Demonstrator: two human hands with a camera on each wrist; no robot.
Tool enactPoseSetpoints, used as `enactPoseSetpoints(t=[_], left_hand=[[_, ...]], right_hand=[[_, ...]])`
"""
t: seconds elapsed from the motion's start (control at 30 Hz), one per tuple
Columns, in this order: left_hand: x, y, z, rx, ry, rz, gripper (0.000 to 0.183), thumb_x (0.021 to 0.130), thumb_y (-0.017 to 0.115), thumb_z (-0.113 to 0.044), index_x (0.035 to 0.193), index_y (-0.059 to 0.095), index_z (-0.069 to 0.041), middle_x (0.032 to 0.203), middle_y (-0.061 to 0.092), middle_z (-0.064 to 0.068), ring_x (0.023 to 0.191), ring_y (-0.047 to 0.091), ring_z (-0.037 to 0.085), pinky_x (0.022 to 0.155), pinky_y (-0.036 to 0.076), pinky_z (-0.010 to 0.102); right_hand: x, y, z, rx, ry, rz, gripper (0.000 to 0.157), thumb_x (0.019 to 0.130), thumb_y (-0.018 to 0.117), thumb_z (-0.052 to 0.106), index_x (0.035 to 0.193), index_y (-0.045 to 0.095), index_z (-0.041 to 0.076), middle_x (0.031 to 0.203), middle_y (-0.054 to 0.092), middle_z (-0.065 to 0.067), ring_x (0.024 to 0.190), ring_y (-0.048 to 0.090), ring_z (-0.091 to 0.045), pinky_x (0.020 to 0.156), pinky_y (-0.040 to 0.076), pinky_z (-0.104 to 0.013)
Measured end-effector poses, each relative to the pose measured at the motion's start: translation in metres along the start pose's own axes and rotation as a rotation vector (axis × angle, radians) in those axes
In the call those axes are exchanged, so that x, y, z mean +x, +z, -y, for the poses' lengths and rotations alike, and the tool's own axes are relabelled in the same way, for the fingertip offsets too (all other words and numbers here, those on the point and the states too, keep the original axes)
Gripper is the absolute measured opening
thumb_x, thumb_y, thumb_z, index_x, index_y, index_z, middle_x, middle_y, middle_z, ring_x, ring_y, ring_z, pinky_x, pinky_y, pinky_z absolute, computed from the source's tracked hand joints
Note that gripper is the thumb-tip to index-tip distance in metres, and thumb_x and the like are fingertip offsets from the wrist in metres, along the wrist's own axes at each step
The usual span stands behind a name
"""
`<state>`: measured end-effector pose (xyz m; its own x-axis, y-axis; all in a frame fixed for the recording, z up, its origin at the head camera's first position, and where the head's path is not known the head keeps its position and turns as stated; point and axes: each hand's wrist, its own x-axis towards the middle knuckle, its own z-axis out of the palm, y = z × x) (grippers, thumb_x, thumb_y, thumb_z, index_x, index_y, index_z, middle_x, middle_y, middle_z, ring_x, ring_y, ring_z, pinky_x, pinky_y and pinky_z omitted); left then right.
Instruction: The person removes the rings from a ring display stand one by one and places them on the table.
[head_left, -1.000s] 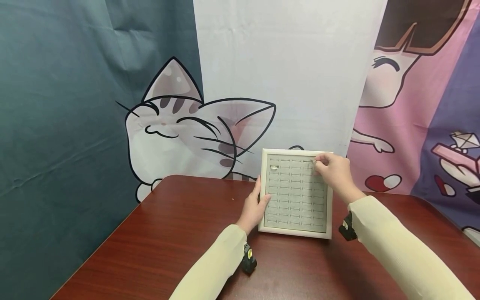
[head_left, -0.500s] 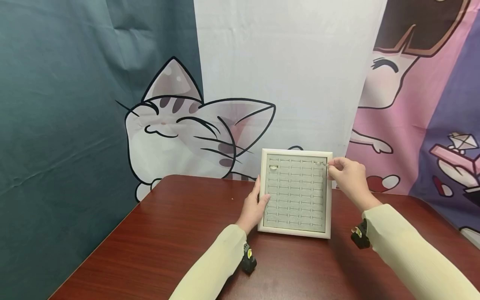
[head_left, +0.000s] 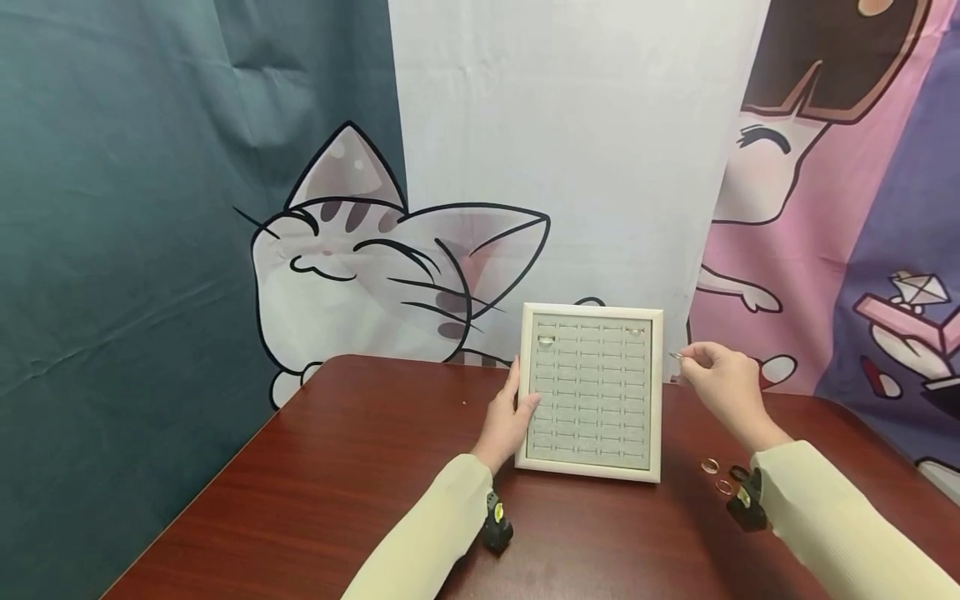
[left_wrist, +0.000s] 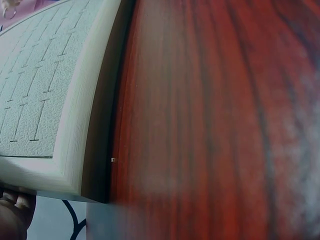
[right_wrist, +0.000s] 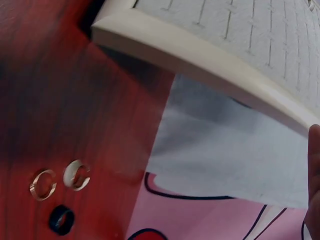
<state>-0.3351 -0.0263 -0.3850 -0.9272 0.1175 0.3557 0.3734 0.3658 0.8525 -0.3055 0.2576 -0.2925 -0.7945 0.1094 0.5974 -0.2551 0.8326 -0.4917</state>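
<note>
the board (head_left: pixel 588 392) has a smooth pale frame and rough grey face, cut with slits; a pale ring (head_left: pixel 546 341) sits in it far left, a small ring (head_left: pixel 636 332) far right. the left grip (head_left: pixel 506 425) is clamped on the board's left edge. the right grip (head_left: pixel 723 383) pinches a thin shiny ring (head_left: pixel 675 356), apart from the board, just to its right. nearer, on the glossy wood-grain desk (head_left: pixel 375 450), lie a broad ring (right_wrist: pixel 70 175), a coppery ring (right_wrist: pixel 33 190) and a dark ring (right_wrist: pixel 54 221).

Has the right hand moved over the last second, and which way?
Yes. In the head view, the right hand has moved right and down: it was mostly left of the right edge of the white backdrop panel, now mostly beyond it.
</note>
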Motion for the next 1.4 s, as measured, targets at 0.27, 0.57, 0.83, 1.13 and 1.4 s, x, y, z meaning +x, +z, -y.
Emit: enactPoseSetpoints(t=[0.27,0.57,0.83,1.13,1.4], left_hand=[[0.001,0.000,0.001,0.012,0.043,-0.024,0.066,0.096,0.050,-0.024,0.150,0.012,-0.030,0.140,0.044,0.010,0.102,0.058,0.020,0.091,0.044,0.039],[-0.001,0.001,0.001,0.005,0.007,-0.010,0.067,0.096,0.050,-0.026,0.149,0.009,-0.035,0.140,0.045,0.008,0.101,0.058,0.018,0.092,0.044,0.039],[-0.001,0.001,0.002,0.010,0.028,-0.027,0.066,0.096,0.050,-0.025,0.150,0.012,-0.030,0.141,0.044,0.009,0.103,0.057,0.021,0.092,0.043,0.040],[0.000,0.002,0.001,0.007,0.032,-0.016,0.067,0.096,0.050,-0.024,0.150,0.011,-0.030,0.139,0.046,0.009,0.097,0.059,0.017,0.089,0.045,0.038],[0.000,0.000,0.002,0.013,0.048,-0.023,0.066,0.096,0.050,-0.025,0.150,0.011,-0.031,0.136,0.049,0.011,0.092,0.060,0.017,0.087,0.046,0.037]], right_hand=[[-0.018,-0.011,-0.023,-0.013,0.017,0.050,0.017,0.088,0.055,0.015,0.088,0.067,0.004,0.066,0.069,-0.007,0.056,0.049,0.008,0.074,0.036,-0.036],[-0.036,-0.016,-0.049,-0.063,0.048,0.049,0.013,0.086,0.057,0.015,0.084,0.067,0.006,0.061,0.068,-0.003,0.054,0.045,0.011,0.073,0.030,-0.039],[-0.049,-0.022,-0.063,-0.092,0.071,0.052,0.014,0.085,0.057,0.014,0.085,0.068,0.006,0.059,0.068,0.000,0.051,0.049,0.009,0.059,0.030,-0.026],[-0.060,-0.026,-0.073,-0.108,0.106,0.069,0.014,0.086,0.058,0.014,0.084,0.068,0.005,0.061,0.067,0.000,0.051,0.048,0.008,0.056,0.029,-0.024],[-0.065,-0.028,-0.080,-0.140,0.117,0.108,0.013,0.085,0.060,0.016,0.081,0.068,0.005,0.058,0.065,0.003,0.052,0.045,0.004,0.054,0.031,-0.025]])
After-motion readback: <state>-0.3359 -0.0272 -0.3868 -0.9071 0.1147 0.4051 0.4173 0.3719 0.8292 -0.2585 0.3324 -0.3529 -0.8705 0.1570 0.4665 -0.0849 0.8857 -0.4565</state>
